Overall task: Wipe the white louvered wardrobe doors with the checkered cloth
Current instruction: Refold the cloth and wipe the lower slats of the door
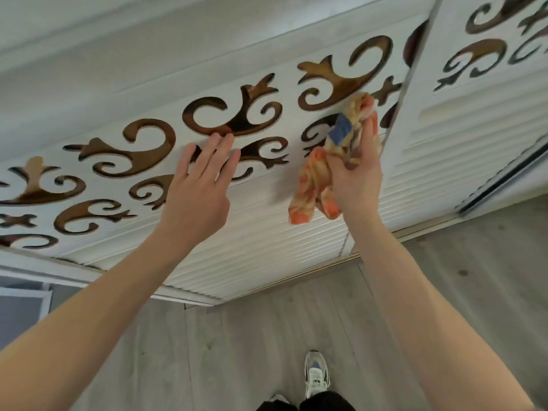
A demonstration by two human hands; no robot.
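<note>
Head view: checkered cloth (315, 179) in right hand (357, 180) grip; left hand (198, 188) flat

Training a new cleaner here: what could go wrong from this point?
The checkered cloth is bunched in the right hand, so its dangling ends might snag in the scroll cutouts. The left hand looks flat against the wardrobe door and could leave smudges on it.

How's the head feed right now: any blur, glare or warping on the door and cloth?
Head view: wide-angle warp bows the edges of the wardrobe door; lighting soft and even, only a faint shadow beside the cloth; cloth and right hand slightly smeared, probably motion; brown scroll cutouts carry a mild sheen, no harsh glare.
</note>
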